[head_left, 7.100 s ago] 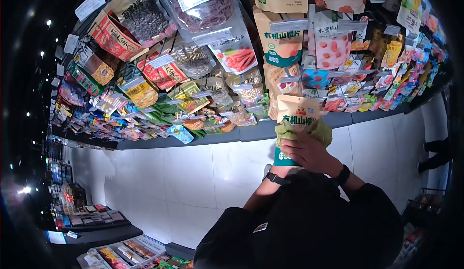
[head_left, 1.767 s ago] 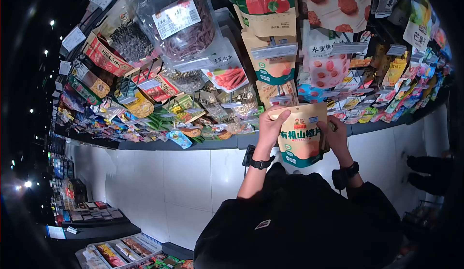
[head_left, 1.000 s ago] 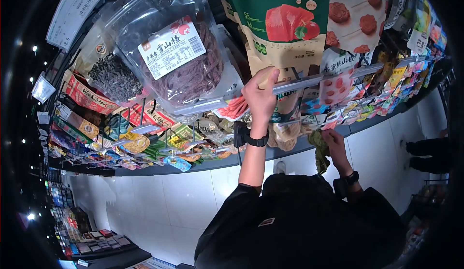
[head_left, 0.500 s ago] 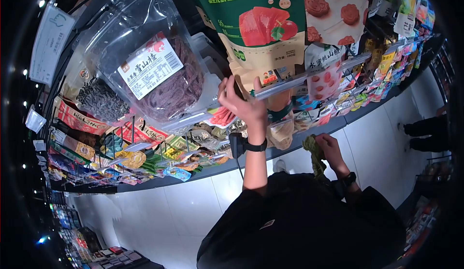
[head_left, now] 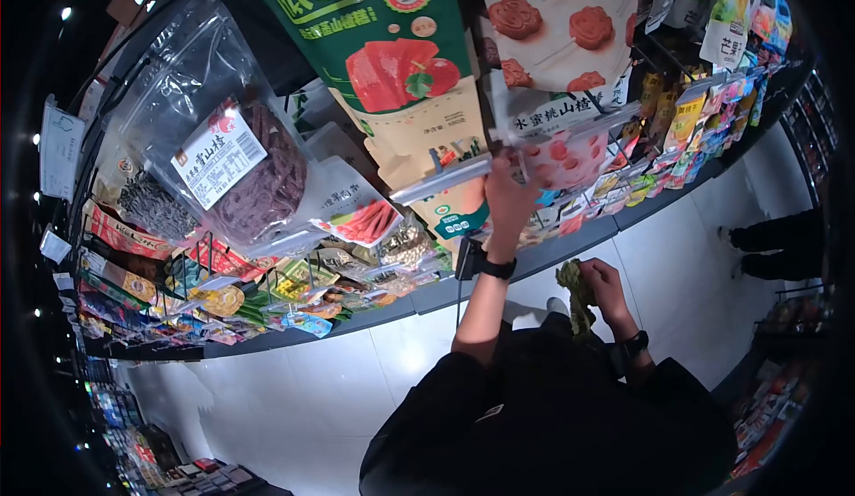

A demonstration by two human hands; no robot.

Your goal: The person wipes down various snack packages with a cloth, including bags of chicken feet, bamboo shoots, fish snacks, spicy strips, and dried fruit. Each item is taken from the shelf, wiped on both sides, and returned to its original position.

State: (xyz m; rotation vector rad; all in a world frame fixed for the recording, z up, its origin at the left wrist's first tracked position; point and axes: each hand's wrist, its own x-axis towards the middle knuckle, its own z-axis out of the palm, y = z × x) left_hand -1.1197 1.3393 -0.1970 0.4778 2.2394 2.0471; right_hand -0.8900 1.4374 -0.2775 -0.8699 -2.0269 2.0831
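My left hand (head_left: 510, 202), with a dark wristband, reaches up to the rack. It is by the right end of a clear price-tag holder (head_left: 443, 178), between the green and beige pouch of hawthorn cake (head_left: 401, 69) and the pink-and-white pouch of peach hawthorn (head_left: 565, 159). Its fingers are blurred, so I cannot make out whether they grip anything. Low in front of my body, my right hand (head_left: 606, 289) is closed around a crumpled, dark-green leafy-looking piece (head_left: 577, 296). A watch is on that wrist.
A clear bag of dark dried hawthorn strips (head_left: 258, 175) hangs at left. Lollipop-print pouches (head_left: 561, 28) hang at upper right. Lower hooks carry several snack packs (head_left: 307, 278). Another person's dark-clothed legs (head_left: 775, 245) stand on the tiled floor (head_left: 356, 380) at right.
My left hand has moved right along the rack, from the green pouch's lower left to its right side. The view has shifted, and the pouches appear farther left. My right hand still holds the green piece.
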